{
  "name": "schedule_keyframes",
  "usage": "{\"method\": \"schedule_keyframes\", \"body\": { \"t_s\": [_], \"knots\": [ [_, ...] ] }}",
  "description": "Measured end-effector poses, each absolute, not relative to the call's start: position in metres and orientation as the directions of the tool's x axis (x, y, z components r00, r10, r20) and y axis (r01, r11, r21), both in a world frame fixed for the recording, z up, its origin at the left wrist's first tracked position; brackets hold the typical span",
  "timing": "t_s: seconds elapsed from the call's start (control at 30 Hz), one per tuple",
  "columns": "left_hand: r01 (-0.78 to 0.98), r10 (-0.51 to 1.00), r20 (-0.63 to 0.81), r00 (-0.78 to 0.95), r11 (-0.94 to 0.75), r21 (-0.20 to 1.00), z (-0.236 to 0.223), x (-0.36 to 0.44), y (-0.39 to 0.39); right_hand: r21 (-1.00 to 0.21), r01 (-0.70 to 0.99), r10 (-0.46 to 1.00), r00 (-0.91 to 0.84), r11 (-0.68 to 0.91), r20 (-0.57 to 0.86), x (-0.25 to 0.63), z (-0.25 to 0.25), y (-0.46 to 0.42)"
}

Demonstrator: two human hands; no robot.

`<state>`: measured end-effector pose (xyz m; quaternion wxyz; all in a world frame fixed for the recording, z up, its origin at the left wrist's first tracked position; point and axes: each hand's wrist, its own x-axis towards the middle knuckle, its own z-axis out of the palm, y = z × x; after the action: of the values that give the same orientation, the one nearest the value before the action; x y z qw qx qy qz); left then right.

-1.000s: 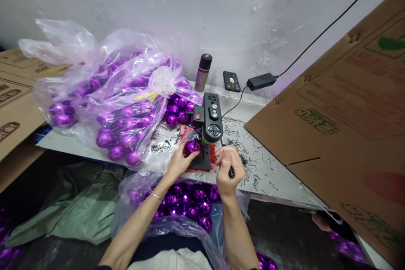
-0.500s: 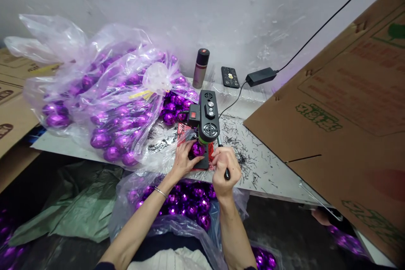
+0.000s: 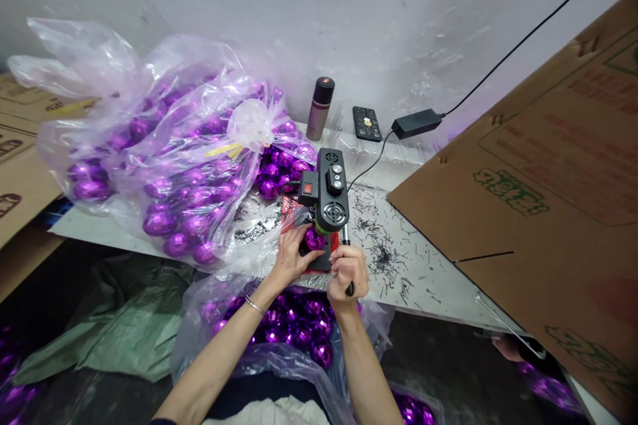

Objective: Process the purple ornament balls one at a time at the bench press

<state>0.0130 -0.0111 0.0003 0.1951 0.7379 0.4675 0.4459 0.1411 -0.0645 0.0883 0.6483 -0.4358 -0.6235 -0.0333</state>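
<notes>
My left hand grips a shiny purple faceted ball between thumb and fingers, under the head of a small black press-like machine. The ball sits over the machine's dark base, which rests on a red mat. In my right hand is the lever handle on the machine's right side; its black end shows below my closed fingers. The contact between the machine's head and the ball is partly hidden.
A clear bag of purple balls fills the left of the table; an open bag of them lies below the edge. Short black bits litter the tabletop. Behind are a spray can, a phone and a power adapter. A cardboard box stands right.
My right hand has moved slightly down and inward with the lever handle, and more of the lever rod shows. My left hand keeps the ball under the machine. The view has shifted a little.
</notes>
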Motion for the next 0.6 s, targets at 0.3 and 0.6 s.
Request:
{"method": "schedule_keyframes", "body": {
  "t_s": [0.3, 0.6],
  "knots": [
    [0.525, 0.871, 0.463, 0.162, -0.473, 0.708, -0.002, 0.015, -0.010, -0.514, 0.593, 0.469, 0.244, 0.620, 0.848, 0.141, 0.077, -0.061],
    [0.512, 0.854, 0.492, 0.167, -0.502, 0.697, -0.002, 0.015, -0.009, -0.471, 0.614, 0.426, 0.231, 0.634, 0.875, 0.138, 0.071, -0.056]
  ]
}}
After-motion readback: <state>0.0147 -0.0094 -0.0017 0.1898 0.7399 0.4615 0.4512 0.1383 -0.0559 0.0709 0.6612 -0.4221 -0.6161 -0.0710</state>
